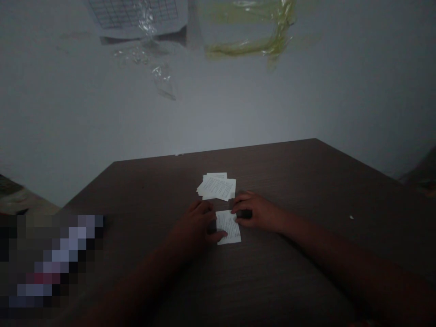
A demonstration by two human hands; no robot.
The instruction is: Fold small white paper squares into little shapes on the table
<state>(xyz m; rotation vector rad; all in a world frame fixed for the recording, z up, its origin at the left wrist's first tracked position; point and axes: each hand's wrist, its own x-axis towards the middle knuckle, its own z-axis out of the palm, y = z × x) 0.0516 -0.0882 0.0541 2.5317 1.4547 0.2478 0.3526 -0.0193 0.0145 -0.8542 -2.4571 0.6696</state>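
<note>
A small square sheet of printed paper (229, 229) lies on the dark brown table between my two hands. My left hand (200, 222) is at its left edge, thumb resting on top of the print and the other fingers bent beside it. From the right, my right hand (254, 211) holds the sheet's upper right edge with its fingertips, thumb and forefinger a little apart. Just beyond the hands sits a loose, fanned pile of similar printed papers (216, 186). Dim light makes the text unreadable.
The wooden table (289, 181) ends at a pale wall (218, 109) with yellow tape (245, 49) and a gridded sheet (136, 13) on it. A blurred-out object (64, 254) is at left. One tiny white scrap (351, 217) lies at right.
</note>
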